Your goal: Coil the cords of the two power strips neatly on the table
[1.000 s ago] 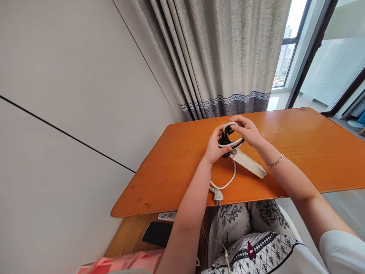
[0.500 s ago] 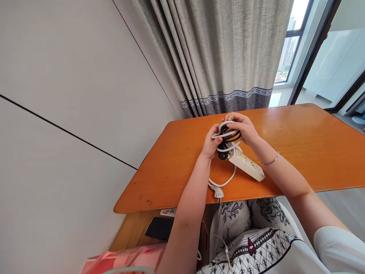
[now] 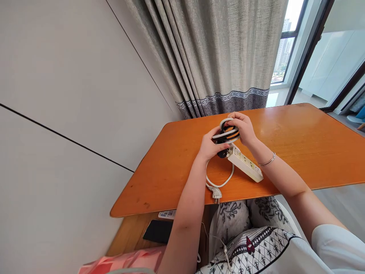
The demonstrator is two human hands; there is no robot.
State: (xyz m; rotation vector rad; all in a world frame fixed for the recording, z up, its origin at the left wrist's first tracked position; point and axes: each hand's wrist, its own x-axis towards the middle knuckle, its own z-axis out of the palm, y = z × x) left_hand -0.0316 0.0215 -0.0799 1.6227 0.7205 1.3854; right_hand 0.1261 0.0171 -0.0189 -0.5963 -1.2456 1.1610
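Between my two hands is a loose coil of white and black cable (image 3: 228, 133). My left hand (image 3: 210, 145) grips its left side, thumb stretched along the lower edge. My right hand (image 3: 242, 127) pinches the upper right of the loops. Just below the coil, a white power strip (image 3: 246, 165) lies slanted on the wooden table, its far end close under the loops. A round black piece (image 3: 222, 153) sits at that end, partly hidden by my left thumb. A white cord curves down to a white plug (image 3: 216, 194) at the table's front edge.
The orange-brown table (image 3: 299, 148) reaches out to the right. A grey curtain (image 3: 222, 57) hangs behind it, and a pale wall (image 3: 71, 95) is on the left. Below the tabletop are a dark flat phone-like object (image 3: 157, 231) and a pink bag (image 3: 125, 262).
The loops have been squeezed flatter and closer together. My left thumb has moved down and across beneath the coil. The power strip and plug stay in place on the table.
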